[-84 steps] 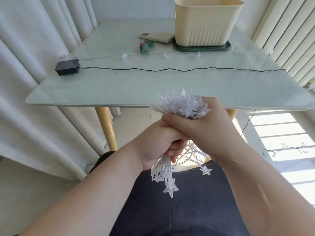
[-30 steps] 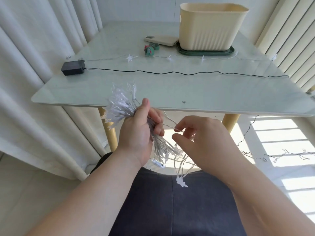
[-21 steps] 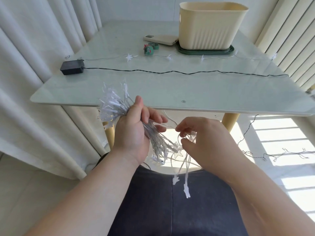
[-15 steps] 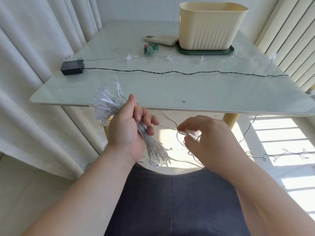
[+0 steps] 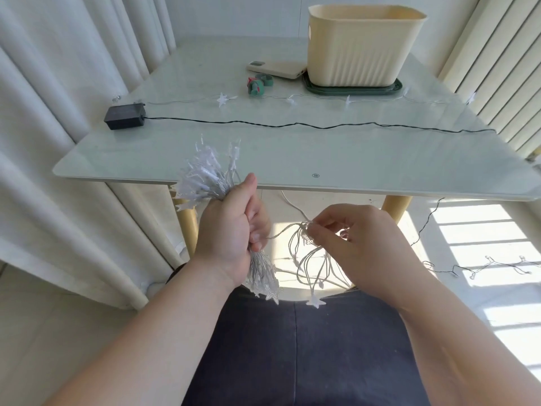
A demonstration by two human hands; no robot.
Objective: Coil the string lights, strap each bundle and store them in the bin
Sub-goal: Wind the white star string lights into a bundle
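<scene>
My left hand (image 5: pixel 231 230) grips a coiled bundle of clear star string lights (image 5: pixel 205 180) below the table's near edge; star tips stick out above and below my fist. To its right my right hand (image 5: pixel 360 247) pinches loose loops of the same clear wire (image 5: pixel 304 259), with a few stars dangling over my lap. The cream bin (image 5: pixel 360 45) stands on a green lid (image 5: pixel 351 87) at the back of the table. Green straps (image 5: pixel 257 85) lie left of the bin.
A black battery box (image 5: pixel 125 120) sits on the glass table (image 5: pixel 292 153) at the left, its dark wire (image 5: pixel 292 124) running right across the top. Another clear star strand (image 5: pixel 289 98) lies behind it. A beige phone (image 5: pixel 276 70) lies by the bin. More wire trails on the floor (image 5: pixel 480 268).
Earlier both hands clutched the bundle together. Now my left hand alone holds it, shifted left, while my right hand has come off and gathers loose loops beside it.
</scene>
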